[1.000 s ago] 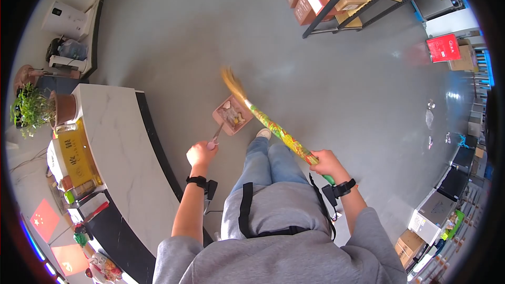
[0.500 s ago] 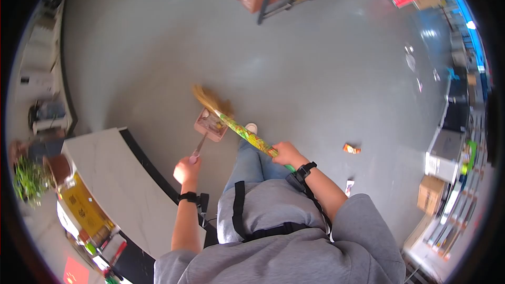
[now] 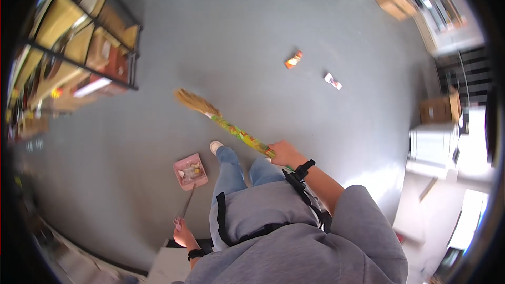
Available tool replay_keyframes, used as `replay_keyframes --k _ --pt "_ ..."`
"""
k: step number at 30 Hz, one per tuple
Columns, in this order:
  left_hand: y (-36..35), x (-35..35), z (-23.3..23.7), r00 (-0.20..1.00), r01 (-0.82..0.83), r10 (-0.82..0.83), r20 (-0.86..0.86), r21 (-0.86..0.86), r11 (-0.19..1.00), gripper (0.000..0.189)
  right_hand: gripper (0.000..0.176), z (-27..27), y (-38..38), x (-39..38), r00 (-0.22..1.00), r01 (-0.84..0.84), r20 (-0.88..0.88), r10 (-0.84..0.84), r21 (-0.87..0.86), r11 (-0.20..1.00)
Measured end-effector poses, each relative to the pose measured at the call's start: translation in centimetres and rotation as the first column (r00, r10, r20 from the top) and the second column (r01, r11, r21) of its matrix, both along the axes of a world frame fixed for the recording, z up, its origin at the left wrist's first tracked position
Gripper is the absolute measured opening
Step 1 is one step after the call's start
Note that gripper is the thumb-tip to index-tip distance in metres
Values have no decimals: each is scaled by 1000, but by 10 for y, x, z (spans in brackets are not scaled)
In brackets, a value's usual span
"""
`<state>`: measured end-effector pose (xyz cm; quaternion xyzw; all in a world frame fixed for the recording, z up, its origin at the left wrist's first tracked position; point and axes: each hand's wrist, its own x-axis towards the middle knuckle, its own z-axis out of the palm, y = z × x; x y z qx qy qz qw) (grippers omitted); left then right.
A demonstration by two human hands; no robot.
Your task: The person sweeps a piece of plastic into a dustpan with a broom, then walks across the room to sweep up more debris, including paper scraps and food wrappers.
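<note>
My right hand (image 3: 285, 154) is closed round the patterned green and yellow handle of a broom (image 3: 236, 131). Its straw bristles point to the upper left, apart from the dustpan. Down at the left, my left hand (image 3: 184, 234) grips the long handle of a pink dustpan (image 3: 178, 181). Several small scraps lie inside the pan. Ahead on the grey floor are an orange wrapper (image 3: 293, 60) and, to its right, a white wrapper (image 3: 332, 80); neither hand nor broom touches them.
A metal shelf rack (image 3: 84, 66) with boxes stands at the upper left. Cardboard boxes (image 3: 396, 1) and a white cabinet (image 3: 434, 144) line the right side. A pale tabletop corner (image 3: 167, 265) is near my left arm.
My body has turned to the right, so the wrappers now lie ahead and the rack at the left. The broom has come away from the dustpan, which is lower and nearer my left side.
</note>
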<state>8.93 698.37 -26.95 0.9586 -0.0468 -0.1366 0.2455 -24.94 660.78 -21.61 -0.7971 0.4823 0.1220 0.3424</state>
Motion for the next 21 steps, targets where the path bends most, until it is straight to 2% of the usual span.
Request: replay_keyframes --k 3,6,7,8,11,14,17,21 --pt "-23 -7 49 995 89 -90 50 17 996 46 30 16 32 -77 975 220 0 -221 51 974" --pt "-36 -19 70 984 169 -169 63 -3 986 44 36 35 86 -154 862 504 -14 -506 125 855" --pt "-41 -17 72 976 208 -208 62 -2 978 44 41 26 109 -180 834 546 30 -551 100 832" --pt "-48 -16 74 968 246 -245 61 -5 969 44 39 21 132 -203 777 620 41 -628 119 776" --pt "-79 -28 92 878 451 -449 169 26 892 44 32 22 198 -259 572 802 29 -820 191 566" --pt "-120 -51 106 820 548 -542 186 19 836 45 25 25 255 -288 330 915 -27 -944 254 313" --pt "-142 -63 115 763 631 -612 207 -39 774 46 20 30 323 -311 84 954 -59 -995 294 63" --pt "-186 -74 105 568 791 -769 293 61 608 47 17 16 399 -317 -228 931 -57 -972 280 -235"
